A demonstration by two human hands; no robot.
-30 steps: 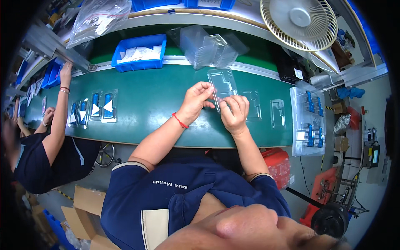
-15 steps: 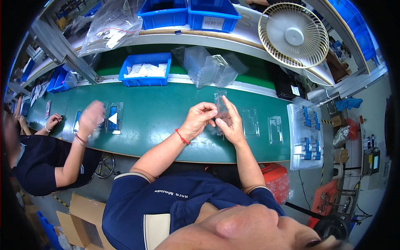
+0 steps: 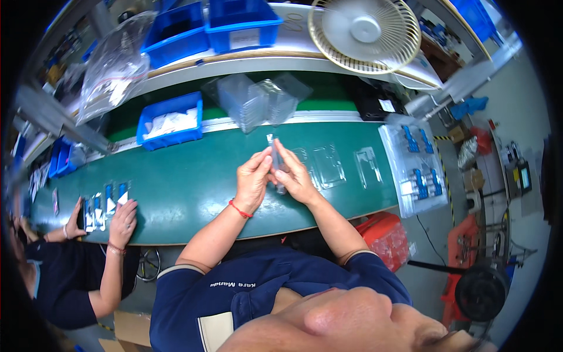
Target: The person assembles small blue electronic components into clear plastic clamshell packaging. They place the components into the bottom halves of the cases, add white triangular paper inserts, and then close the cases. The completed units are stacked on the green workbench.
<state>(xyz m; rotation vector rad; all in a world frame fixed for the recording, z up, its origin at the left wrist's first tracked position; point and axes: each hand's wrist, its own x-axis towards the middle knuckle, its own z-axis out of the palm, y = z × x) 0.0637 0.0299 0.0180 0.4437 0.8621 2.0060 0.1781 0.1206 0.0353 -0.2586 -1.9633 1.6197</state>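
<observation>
My left hand (image 3: 253, 178) and my right hand (image 3: 295, 178) meet over the green conveyor belt (image 3: 193, 193), both gripping a clear plastic blister pack (image 3: 273, 157) held on edge between the fingertips. A red string bracelet circles my left wrist. Two empty clear blister packs (image 3: 329, 165) lie flat on the belt just right of my hands, and another one (image 3: 368, 164) lies further right. A stack of clear blister shells (image 3: 258, 100) stands behind the belt.
A clear tray with blue packed items (image 3: 415, 170) sits at the belt's right end. Blue bins (image 3: 170, 120) stand behind the belt, a white fan (image 3: 363, 32) at the back right. At the left, a co-worker's hands (image 3: 122, 216) rest beside packed blister cards (image 3: 104, 205).
I have turned the clear blister pack from flat to upright on edge between both hands. The co-worker's hands have come down onto the packed cards at the left.
</observation>
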